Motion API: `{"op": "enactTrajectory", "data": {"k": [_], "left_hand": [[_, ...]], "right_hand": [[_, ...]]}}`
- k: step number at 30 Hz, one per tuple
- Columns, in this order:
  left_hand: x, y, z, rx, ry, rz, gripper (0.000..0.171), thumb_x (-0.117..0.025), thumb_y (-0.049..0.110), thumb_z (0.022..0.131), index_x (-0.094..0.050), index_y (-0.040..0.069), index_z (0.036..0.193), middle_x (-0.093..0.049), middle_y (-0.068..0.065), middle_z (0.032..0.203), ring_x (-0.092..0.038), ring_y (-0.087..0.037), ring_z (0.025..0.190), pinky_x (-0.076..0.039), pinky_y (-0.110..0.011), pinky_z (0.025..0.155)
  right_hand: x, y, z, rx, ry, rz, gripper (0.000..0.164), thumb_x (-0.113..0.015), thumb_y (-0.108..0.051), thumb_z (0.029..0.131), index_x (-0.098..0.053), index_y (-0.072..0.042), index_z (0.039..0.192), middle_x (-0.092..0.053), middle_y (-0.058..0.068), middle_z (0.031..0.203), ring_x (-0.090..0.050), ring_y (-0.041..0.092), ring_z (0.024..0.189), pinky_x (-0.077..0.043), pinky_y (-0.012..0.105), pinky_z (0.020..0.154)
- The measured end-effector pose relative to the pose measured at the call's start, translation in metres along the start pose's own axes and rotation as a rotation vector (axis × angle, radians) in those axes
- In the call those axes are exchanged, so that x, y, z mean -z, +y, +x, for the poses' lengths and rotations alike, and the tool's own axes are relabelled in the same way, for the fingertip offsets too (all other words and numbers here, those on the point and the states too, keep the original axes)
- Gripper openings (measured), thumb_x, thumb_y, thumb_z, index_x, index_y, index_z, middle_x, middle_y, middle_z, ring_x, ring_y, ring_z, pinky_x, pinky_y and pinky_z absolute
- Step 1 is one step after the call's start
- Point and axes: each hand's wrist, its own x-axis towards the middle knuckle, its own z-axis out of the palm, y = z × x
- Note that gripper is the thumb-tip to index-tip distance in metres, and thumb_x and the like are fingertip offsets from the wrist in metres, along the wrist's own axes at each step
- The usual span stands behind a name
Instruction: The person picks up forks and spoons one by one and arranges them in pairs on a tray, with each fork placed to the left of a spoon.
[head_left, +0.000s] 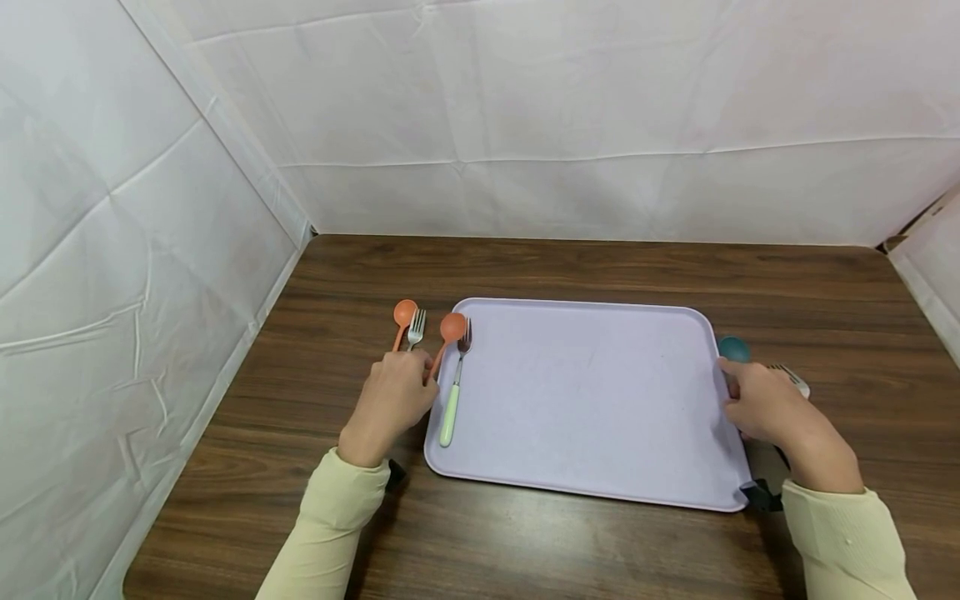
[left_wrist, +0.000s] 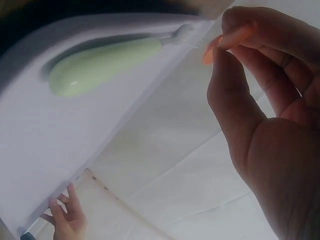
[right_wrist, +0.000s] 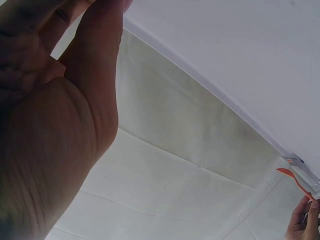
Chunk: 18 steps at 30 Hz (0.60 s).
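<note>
My left hand (head_left: 395, 387) pinches the handle of an orange spoon (head_left: 452, 327) between thumb and fingertips, the round bowl over the lilac tray's (head_left: 585, 392) upper left rim. In the left wrist view the spoon (left_wrist: 239, 37) shows nearly edge-on at the fingertips. A fork with a pale green handle (head_left: 449, 417) lies along the tray's left side, close by. At the tray's right edge my right hand (head_left: 765, 400) touches the rim with fingers apart; the right wrist view crops its fingertips.
Left of the tray, a second orange spoon (head_left: 405, 313) and a fork (head_left: 416, 325) lie on the brown wooden table (head_left: 562, 542), partly behind my left hand. A teal spoon (head_left: 734, 348) and another fork (head_left: 793, 379) lie by my right hand. White sheeting (head_left: 570, 125) surrounds the table.
</note>
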Motion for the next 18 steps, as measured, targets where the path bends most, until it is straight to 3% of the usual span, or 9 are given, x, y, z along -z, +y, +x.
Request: {"op": "enactTrajectory", "data": {"k": [8, 13, 18], "left_hand": [[-0.0019, 0.0054, 0.0015, -0.014, -0.008, 0.003, 0.009, -0.064, 0.003, 0.075, -0.067, 0.003, 0.083, -0.050, 0.000, 0.060, -0.047, -0.017, 0.048, -0.038, -0.028, 0.042], [-0.0034, 0.0068, 0.0028, -0.018, 0.004, 0.004, 0.004, -0.065, 0.003, 0.074, -0.065, 0.007, 0.074, -0.045, 0.001, 0.056, -0.045, -0.018, 0.047, -0.036, -0.029, 0.041], [-0.0042, 0.0079, 0.0029, -0.040, 0.027, 0.008, 0.011, -0.064, 0.003, 0.073, -0.059, 0.009, 0.066, -0.041, 0.003, 0.053, -0.043, -0.017, 0.047, -0.034, -0.030, 0.041]], "right_hand": [[0.0007, 0.0004, 0.0000, -0.002, -0.004, -0.001, 0.063, -0.056, 0.002, 0.079, -0.029, 0.019, 0.133, -0.050, 0.016, 0.078, -0.054, 0.016, 0.054, -0.046, 0.032, 0.048], [0.0011, 0.0008, 0.0000, -0.001, -0.005, -0.001, 0.063, -0.056, 0.001, 0.079, -0.029, 0.018, 0.133, -0.050, 0.015, 0.077, -0.053, 0.016, 0.054, -0.046, 0.032, 0.048], [0.0013, 0.0011, 0.0001, -0.003, -0.012, 0.000, 0.063, -0.056, 0.001, 0.080, -0.028, 0.018, 0.134, -0.050, 0.015, 0.077, -0.053, 0.016, 0.054, -0.046, 0.032, 0.048]]}}
